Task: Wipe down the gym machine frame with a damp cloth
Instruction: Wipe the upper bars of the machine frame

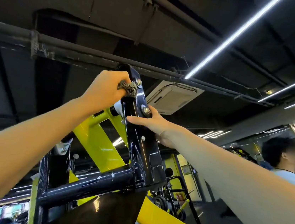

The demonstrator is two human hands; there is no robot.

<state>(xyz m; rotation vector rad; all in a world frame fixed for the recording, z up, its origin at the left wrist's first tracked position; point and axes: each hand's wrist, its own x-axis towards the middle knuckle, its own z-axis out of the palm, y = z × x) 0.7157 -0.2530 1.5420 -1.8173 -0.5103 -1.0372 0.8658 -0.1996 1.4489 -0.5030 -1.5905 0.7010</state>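
The gym machine frame (143, 154) is glossy black steel with yellow arms, seen from below; its upright post rises toward the ceiling. My left hand (107, 88) grips a small grey textured cloth (127, 89) and presses it against the top of the post, beside a bolt. My right hand (151, 123) rests on the right side of the post just below a second bolt, thumb straight across the front face; its other fingers are hidden behind the post.
A black crossbar (87, 184) and a yellow arm (100, 143) run below my hands. Dark ceiling pipes (76, 51) pass right above the post top. A person (285, 162) stands at the right. More gym machines (175, 199) stand behind.
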